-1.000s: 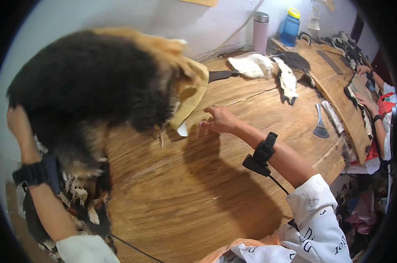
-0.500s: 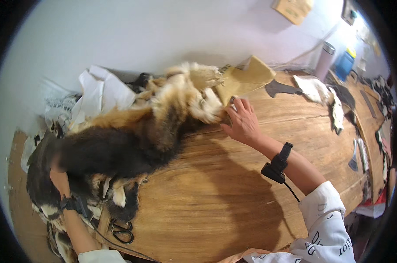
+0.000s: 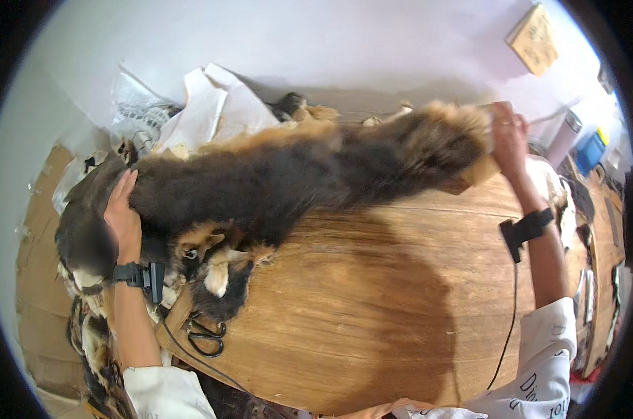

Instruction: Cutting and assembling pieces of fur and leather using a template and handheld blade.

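A long dark brown fur pelt point(image 3: 274, 167) with tan edges stretches across the back of the wooden table point(image 3: 351, 300). My left hand point(image 3: 123, 216) rests on its left end, fingers extended along the fur. My right hand point(image 3: 510, 136) is closed at the pelt's lighter right end, its fingertips partly hidden. A tan paper piece point(image 3: 471, 176) shows under that end. Smaller fur scraps point(image 3: 220, 276) lie below the pelt on the left, beside black-handled scissors point(image 3: 206, 342).
Crumpled white paper point(image 3: 201, 105) and a plastic bag point(image 3: 133, 115) lie against the wall. At the right stand a pink flask point(image 3: 564, 140) and a blue bottle point(image 3: 590, 152), near more scraps point(image 3: 582, 199) and a board point(image 3: 595, 279). Cardboard point(image 3: 40, 293) lines the left side.
The pelt, earlier bunched and raised at the left, is now stretched out sideways. My right hand has moved up and right to its far end. The view has shifted toward the left.
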`<state>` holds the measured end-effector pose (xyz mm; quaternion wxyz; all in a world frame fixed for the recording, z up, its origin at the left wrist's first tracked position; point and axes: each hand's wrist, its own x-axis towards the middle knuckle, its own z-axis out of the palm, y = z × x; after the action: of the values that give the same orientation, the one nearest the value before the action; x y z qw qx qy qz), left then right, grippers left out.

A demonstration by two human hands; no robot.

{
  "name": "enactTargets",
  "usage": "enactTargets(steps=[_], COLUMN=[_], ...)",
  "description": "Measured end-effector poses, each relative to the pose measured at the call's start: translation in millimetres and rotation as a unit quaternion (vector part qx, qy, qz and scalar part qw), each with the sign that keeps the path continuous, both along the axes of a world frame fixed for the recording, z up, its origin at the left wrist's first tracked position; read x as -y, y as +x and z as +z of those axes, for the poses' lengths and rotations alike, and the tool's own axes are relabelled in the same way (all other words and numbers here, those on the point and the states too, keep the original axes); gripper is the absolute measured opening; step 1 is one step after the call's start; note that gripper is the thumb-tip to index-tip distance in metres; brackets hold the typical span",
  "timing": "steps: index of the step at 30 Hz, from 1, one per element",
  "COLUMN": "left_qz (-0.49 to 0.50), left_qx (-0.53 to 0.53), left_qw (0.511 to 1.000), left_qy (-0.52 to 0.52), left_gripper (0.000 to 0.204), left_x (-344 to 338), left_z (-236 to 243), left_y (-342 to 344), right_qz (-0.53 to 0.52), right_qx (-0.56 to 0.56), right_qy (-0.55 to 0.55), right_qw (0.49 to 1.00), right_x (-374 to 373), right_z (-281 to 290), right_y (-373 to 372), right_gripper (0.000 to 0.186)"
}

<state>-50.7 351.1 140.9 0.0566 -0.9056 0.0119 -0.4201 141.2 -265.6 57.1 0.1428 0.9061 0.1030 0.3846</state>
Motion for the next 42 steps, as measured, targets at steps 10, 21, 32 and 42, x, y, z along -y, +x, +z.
enactTargets(steps=[10, 21, 32, 42], left_qz=[-0.245, 0.011, 0.049, 0.009], left_qx=[-0.240, -0.201, -0.234, -0.020], left_qw=[0.935, 0.977, 0.957, 0.950], left_qy=[0.090, -0.070, -0.164, -0.311], left_gripper=[0.017, 0.042, 0.020, 0.021], left_x=[196.2, 171.9, 139.3, 66.1], left_z=[-144.3, -132.6, -129.7, -54.2], left_y=[30.1, 79.3, 119.6, 35.8], right_qz=[-0.251, -0.107, -0.137, 0.144], right_qx=[-0.107, -0.197, -0.377, -0.166], right_qy=[0.038, 0.197, 0.364, 0.687], right_qw=[0.961, 0.954, 0.841, 0.693], right_x=[269.4, 243.5, 152.9, 141.5], right_z=[-47.9, -38.2, -43.3, 11.4], right_y=[-164.4, -218.8, -114.9, -189.0], right_gripper=[0.019, 0.034, 0.041, 0.032])
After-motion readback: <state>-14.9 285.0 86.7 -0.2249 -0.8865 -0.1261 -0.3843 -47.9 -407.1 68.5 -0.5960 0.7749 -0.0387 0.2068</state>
